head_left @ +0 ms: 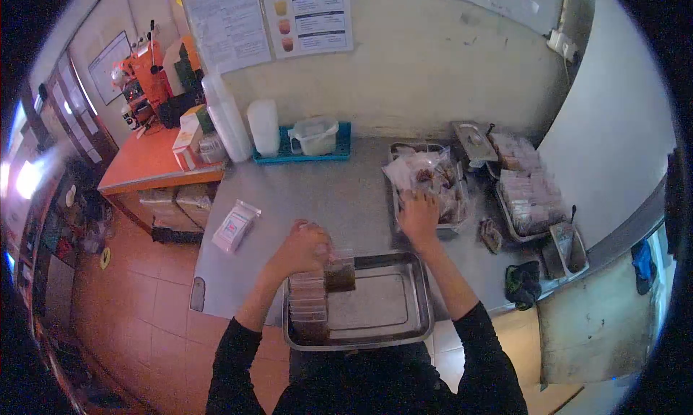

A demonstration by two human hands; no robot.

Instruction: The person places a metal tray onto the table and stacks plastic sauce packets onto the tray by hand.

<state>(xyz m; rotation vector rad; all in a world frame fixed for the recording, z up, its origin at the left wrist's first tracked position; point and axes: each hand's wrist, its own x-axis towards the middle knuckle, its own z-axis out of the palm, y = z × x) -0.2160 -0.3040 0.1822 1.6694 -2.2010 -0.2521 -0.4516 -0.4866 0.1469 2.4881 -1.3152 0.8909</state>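
Packing step, prob.: my L hand point(303, 247) curls over packs point(308, 299) in tray point(381, 301) just below it, grip unclear; R hand point(420, 213) on bags point(437, 171), can't tell if grasping. Next move prob. needs one bag pinched.

the near tray point(379, 299), a shallow metal one at the table point(289, 188) edge, has clear packs point(308, 299) with brown contents lined along its left side. at its upper left corner, the left hand point(307, 243) bends over the packs; its grip is unclear. beyond the tray's upper right corner, the right hand point(420, 211) reaches onto plastic bags point(426, 169) in another metal tray point(396, 202). a white packet point(237, 226) lies left of the near tray; a dark cloth point(522, 285) and stacked clear packages point(530, 195) sit to its right.
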